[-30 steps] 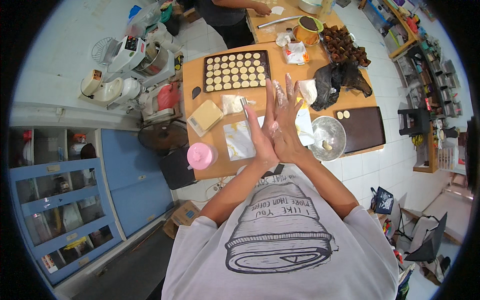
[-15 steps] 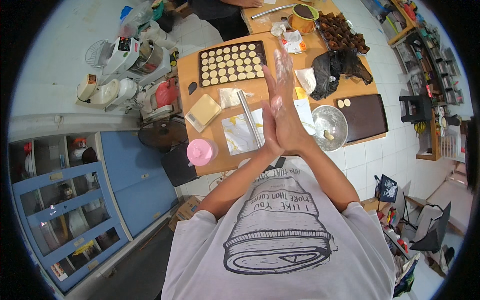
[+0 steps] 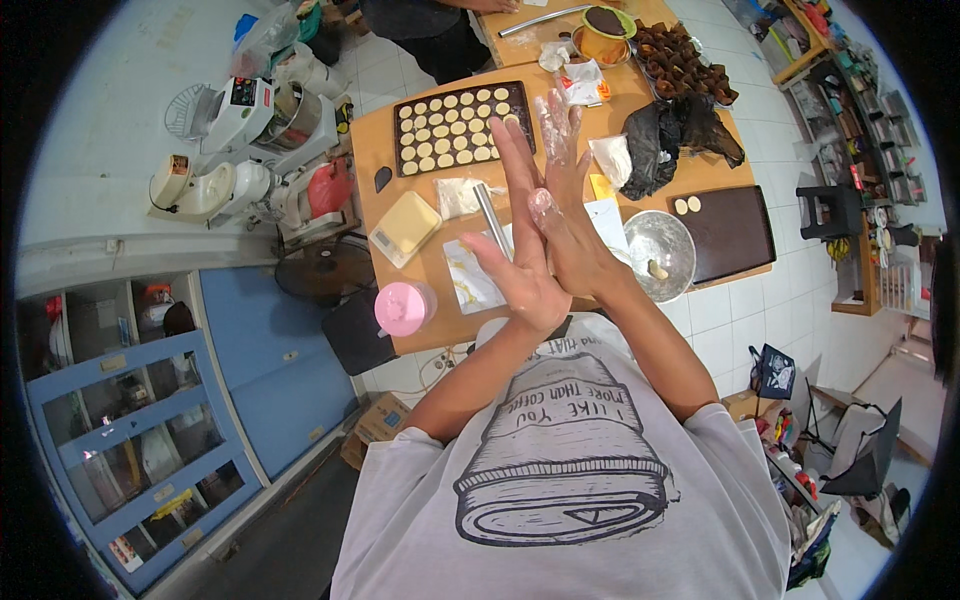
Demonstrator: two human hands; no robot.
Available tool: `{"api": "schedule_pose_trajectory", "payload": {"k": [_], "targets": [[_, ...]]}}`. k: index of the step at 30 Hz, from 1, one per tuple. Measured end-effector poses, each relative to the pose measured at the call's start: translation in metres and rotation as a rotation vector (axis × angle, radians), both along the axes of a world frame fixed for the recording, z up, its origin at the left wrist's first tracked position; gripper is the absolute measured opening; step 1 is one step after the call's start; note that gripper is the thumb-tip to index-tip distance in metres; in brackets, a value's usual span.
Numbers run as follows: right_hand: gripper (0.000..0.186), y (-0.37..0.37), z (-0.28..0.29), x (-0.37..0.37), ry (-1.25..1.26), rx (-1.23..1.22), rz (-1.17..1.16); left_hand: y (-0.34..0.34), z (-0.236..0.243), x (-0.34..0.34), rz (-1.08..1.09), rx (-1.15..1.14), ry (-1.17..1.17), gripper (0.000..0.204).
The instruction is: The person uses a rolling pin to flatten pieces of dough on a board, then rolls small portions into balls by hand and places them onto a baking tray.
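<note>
Over the table's near edge, my left hand (image 3: 527, 278) is open, palm turned up, thumb spread out to the left. My right hand (image 3: 580, 240) lies against it with fingers stretched and white powder on its fingers; nothing shows between them, though the touching palms are hidden. Partly behind my left hand is a metal rolling pin (image 3: 488, 210) on a marbled white sheet (image 3: 470, 275). To the right, a metal bowl (image 3: 677, 240) dusted with flour holds a small lump of dough (image 3: 657, 270). Beside it lies a dark baking tray (image 3: 730, 245) with two pale dough rounds (image 3: 687, 206).
A tray (image 3: 400, 150) of pale rounds sits at the far left, with a kitchen scale (image 3: 405, 228), a flour bag (image 3: 458, 198) and a pink-lidded container (image 3: 402, 308) nearer. Black plastic bags (image 3: 655, 150) and brown paper cups (image 3: 685, 60) lie right. Another person (image 3: 425, 35) stands beyond.
My hands have turned from pressed palm to palm on edge to a flatter position. My left thumb has spread outward and its fingers have swung left; my right hand now shows more of its back.
</note>
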State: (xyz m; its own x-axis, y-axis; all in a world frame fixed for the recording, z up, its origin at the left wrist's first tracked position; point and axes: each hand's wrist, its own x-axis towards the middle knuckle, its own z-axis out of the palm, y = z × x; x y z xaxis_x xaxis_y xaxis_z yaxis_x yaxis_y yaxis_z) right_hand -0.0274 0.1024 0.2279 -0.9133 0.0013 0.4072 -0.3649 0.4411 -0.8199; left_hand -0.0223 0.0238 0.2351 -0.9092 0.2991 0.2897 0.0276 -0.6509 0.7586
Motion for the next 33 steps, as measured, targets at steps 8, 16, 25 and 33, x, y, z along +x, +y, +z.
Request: {"api": "schedule_pose_trajectory", "payload": {"k": [8, 16, 25, 33], "targets": [[0.08, 0.002, -0.026, 0.024, -0.099, -0.136, 0.018, 0.001, -0.015, -0.023, -0.012, -0.027, -0.033, 0.107], [0.079, -0.001, -0.054, 0.05, -0.099, -0.059, -0.054, 0.019, -0.073, -0.006, -0.026, -0.192, -0.075, 0.11], [0.089, -0.005, -0.023, 0.043, -0.092, 0.032, -0.058, 0.011, -0.098, 0.023, -0.143, -0.195, -0.145, 0.106], [0.085, -0.002, -0.014, 0.018, 0.067, -0.046, -0.013, -0.005, -0.042, 0.031, -0.169, -0.129, -0.059, 0.103]]}}
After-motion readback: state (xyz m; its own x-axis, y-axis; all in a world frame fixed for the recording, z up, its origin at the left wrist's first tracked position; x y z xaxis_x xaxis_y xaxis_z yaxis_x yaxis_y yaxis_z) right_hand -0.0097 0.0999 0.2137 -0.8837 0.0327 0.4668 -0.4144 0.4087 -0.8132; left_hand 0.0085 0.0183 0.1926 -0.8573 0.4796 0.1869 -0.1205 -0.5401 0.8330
